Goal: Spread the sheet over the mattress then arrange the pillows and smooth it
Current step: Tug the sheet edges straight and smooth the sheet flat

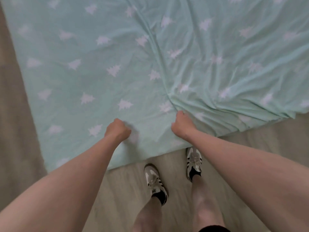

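Our left hand (117, 129) and right hand (179, 124) are both fisted on the near hem of the mint-green cotton sheet with white trees (117, 64), draped across the bed. We judge it light, soft and crease-prone; best gripped at edges.

Looks like a bedroom in a home: mint-green sheet (117, 64) printed with white tree shapes, spread flat and wrinkled, edged by pale wood-look plank floor (250, 143), with trainers (155, 181) standing on it beside the fabric.
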Demonstrator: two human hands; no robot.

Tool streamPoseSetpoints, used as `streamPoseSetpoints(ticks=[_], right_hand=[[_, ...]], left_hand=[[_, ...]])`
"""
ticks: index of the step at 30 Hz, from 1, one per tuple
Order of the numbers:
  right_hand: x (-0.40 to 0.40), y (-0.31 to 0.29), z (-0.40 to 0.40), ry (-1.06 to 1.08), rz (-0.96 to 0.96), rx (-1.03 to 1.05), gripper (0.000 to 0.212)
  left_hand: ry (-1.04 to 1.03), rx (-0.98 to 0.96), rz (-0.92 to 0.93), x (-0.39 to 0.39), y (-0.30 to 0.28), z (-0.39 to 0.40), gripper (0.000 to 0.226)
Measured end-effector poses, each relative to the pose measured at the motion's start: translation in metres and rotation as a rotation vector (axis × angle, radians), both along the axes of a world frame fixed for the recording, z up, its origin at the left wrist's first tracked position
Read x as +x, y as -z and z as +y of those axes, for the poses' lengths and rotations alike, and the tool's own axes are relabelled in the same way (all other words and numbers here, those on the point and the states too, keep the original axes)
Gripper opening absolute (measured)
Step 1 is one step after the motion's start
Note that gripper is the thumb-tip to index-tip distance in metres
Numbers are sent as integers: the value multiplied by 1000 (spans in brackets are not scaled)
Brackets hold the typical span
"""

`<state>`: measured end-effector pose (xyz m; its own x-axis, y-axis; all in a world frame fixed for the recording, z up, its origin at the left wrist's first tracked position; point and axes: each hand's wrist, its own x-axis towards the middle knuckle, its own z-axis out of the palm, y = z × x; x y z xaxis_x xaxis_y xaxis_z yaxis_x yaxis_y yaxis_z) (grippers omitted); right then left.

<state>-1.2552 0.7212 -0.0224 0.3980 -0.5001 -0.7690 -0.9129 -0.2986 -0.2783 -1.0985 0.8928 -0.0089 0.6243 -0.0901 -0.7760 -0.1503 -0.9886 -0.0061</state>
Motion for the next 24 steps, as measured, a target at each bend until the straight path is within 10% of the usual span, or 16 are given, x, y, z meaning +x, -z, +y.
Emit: streamPoseSetpoints(ticks=[11,24], right_hand=[[65,39,115,-148,92,-118,65],[72,48,170,-58,-35,-438,20]], left_hand=[[118,166,-182,47,36,131,44],[251,-170,-225,80,64,228,29]])
